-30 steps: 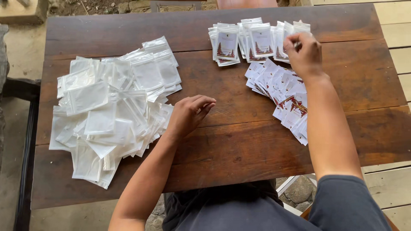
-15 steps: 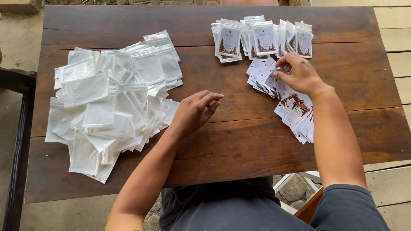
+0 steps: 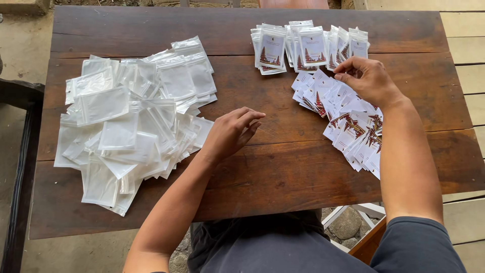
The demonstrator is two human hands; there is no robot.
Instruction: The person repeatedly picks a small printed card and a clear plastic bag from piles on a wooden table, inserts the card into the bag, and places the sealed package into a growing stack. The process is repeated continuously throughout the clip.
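I look down on a dark wooden table (image 3: 283,167). My left hand (image 3: 230,132) rests on the wood with fingers loosely apart, holding nothing, just right of a big heap of clear plastic zip pouches (image 3: 131,121). My right hand (image 3: 369,80) reaches into a spread of small white printed cards (image 3: 348,124) with red-brown designs, its fingertips pinching at one card at the spread's upper end. Whether the card is lifted I cannot tell. Beyond the hand, a row of pouches filled with cards (image 3: 308,45) lies near the far edge.
A dark chair or bench frame (image 3: 20,101) stands off the table's left side. Pale wooden planks (image 3: 467,55) run along the right. Under the near table edge I see stones and a white frame (image 3: 353,222).
My right hand came back from the filled pouches at the far edge down to the loose cards. My left hand stayed put, its fingers opening slightly.
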